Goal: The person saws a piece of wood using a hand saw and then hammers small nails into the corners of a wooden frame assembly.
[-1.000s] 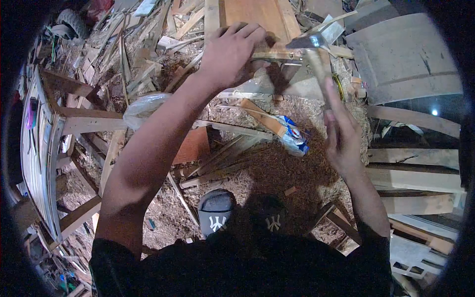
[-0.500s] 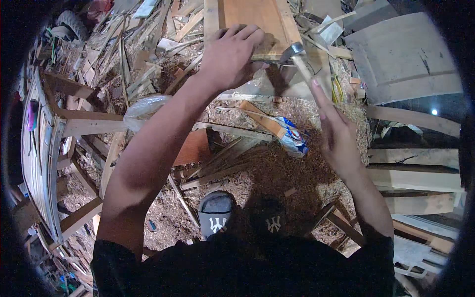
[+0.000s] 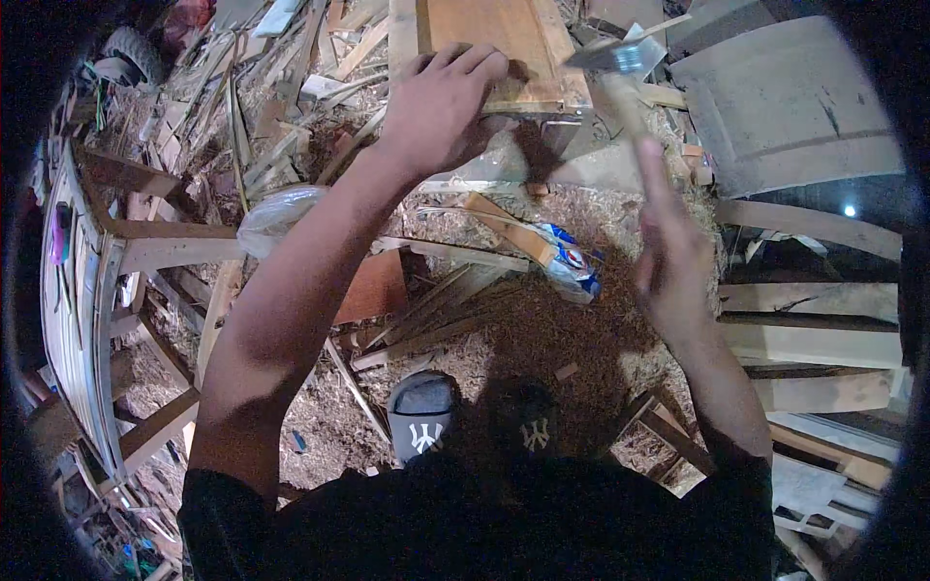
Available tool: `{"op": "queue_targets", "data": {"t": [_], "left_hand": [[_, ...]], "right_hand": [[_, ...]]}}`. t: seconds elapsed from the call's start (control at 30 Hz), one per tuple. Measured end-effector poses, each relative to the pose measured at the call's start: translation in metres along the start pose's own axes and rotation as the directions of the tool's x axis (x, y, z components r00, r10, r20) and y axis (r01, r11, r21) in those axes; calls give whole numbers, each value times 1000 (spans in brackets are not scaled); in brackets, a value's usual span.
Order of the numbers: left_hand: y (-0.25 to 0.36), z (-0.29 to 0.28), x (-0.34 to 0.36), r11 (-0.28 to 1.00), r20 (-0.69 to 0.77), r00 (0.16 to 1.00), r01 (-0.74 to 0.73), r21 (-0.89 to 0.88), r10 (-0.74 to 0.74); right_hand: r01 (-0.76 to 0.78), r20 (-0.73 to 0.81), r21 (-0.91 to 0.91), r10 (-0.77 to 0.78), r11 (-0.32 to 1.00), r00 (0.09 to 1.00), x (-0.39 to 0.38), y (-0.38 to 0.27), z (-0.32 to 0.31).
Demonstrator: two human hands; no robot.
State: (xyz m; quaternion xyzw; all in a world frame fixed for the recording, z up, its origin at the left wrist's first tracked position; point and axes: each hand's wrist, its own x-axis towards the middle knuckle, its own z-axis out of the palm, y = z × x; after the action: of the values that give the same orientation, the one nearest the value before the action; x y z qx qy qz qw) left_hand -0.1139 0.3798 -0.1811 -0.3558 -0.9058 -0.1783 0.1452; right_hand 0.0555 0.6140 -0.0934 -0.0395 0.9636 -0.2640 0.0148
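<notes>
A brown wooden panel with a paler frame [image 3: 572, 44] lies ahead of me, its near end facing me. My left hand [image 3: 441, 102] is closed over that near edge, left of its middle, with the fingers bent on top; the thumb is mostly hidden. In my right hand [image 3: 673, 257] is a hammer [image 3: 630, 102] with a pale wooden handle, smeared by motion. Its metal head is raised just right of the panel's near right corner, apart from the wood.
Sawdust and offcuts cover the ground around my shoes [image 3: 423, 426]. A blue-and-white packet [image 3: 576, 266] lies by a wood strip, a clear plastic bag [image 3: 276, 223] by my left forearm. Wooden frames [image 3: 179, 252] stand left; boards [image 3: 809, 344] and a large grey panel [image 3: 785, 107] lie right.
The hammer has swung up and to the right, away from the panel's near right corner, and my right hand has shifted right with it. My left hand keeps its hold.
</notes>
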Motion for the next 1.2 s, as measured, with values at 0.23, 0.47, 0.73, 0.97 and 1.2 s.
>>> {"op": "queue_targets", "data": {"t": [0.23, 0.47, 0.73, 0.97, 1.2], "left_hand": [[1, 1, 1, 999, -77, 997, -16, 28, 18], [1, 2, -2, 1000, -69, 998, -12, 29, 14], [3, -1, 1, 999, 10, 1000, 23, 33, -23], [2, 1, -1, 999, -27, 1000, 0, 39, 1], [3, -5, 0, 1000, 8, 1000, 1, 21, -2]], "right_hand": [[230, -208, -67, -239, 971, 948, 1, 0, -3], [210, -62, -46, -213, 977, 975, 0, 8, 8], [-62, 190, -115, 83, 991, 978, 1, 0, -5], [65, 37, -65, -63, 996, 997, 2, 10, 7], [188, -159, -88, -200, 978, 967, -1, -12, -4]]}}
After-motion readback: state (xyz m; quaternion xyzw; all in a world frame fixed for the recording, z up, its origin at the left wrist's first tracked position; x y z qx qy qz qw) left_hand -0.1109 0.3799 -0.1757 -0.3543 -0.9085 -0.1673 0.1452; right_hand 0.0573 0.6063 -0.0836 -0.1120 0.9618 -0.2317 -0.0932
